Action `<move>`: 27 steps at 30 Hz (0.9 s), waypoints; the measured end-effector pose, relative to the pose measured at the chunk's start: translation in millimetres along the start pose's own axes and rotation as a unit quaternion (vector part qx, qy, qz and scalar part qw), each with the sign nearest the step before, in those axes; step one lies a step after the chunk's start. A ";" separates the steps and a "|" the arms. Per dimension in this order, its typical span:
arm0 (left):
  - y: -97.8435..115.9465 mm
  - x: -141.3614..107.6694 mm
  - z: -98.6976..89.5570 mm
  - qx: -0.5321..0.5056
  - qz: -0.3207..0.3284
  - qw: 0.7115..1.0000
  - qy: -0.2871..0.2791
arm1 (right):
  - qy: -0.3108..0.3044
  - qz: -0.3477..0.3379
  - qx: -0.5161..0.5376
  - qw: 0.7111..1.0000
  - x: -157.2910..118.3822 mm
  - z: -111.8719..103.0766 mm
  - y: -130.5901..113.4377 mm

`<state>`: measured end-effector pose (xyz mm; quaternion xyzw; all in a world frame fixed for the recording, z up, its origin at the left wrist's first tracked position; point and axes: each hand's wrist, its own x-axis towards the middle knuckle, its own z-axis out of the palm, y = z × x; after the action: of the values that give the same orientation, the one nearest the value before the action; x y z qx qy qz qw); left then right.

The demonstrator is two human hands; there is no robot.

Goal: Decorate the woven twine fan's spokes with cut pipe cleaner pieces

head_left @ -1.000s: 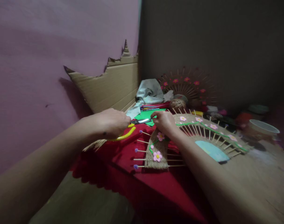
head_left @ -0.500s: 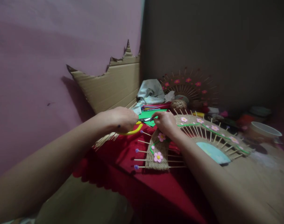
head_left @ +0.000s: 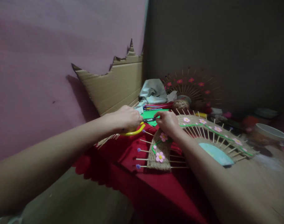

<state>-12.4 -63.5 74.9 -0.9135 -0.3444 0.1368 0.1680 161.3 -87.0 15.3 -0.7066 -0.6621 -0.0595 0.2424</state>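
My left hand (head_left: 129,119) is closed around the yellow handles of a pair of scissors (head_left: 134,132). The dark blades point right, toward my right hand (head_left: 167,122). Those right fingers are pinched together at the blade tips; whatever lies between them is too small to make out. Under my right forearm spreads a fan-shaped woven twine piece (head_left: 158,161) on thin sticks, with pink clay flowers, a green vine line and a light blue centre. Purple blobs cap some stick ends at its left. A green sheet (head_left: 162,114) lies behind the blades.
A cut cardboard sheet (head_left: 114,84) leans on the pink wall. Behind my hands are a grey cloth bag (head_left: 153,91), a ball of twine (head_left: 180,105) and a second flowered fan (head_left: 191,85). A plastic tub (head_left: 270,132) stands right. Red cloth (head_left: 151,193) covers the near table edge.
The whole view has shifted slightly, so things appear a little further right. Both hands keep their places around the scissors, with little visible change in grip.
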 end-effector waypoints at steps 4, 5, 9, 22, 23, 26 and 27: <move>-3.3 4.2 7.4 -0.002 0.008 1.000 0.017 | 0.001 -0.003 -0.001 1.000 -0.5 0.0 0.5; -3.8 5.7 9.3 -0.010 0.003 1.000 0.017 | 0.002 -0.002 -0.002 1.000 -0.6 0.0 0.6; -6.4 13.8 17.3 -0.071 -0.045 0.996 0.004 | 0.001 0.002 -0.004 1.000 -0.3 -0.1 0.4; -7.4 46.7 62.8 -0.263 -0.149 0.953 0.030 | -0.068 -0.002 0.001 0.998 1.8 -1.3 -0.8; -7.3 48.5 61.2 -0.286 -0.146 0.946 0.039 | -0.071 0.000 0.001 0.997 2.3 -1.0 -0.4; -3.2 55.0 52.2 -0.377 -0.111 0.915 0.087 | -0.075 0.006 0.001 0.997 3.3 -0.3 0.4; -0.2 57.5 49.4 -0.415 -0.090 0.900 0.099 | -0.075 0.008 0.001 0.997 3.5 -0.3 0.4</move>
<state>11.1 -14.0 22.6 -0.8744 -0.4321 -0.1258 -0.1816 162.2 -84.0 16.9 -0.7143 -0.6728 -0.0038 0.1926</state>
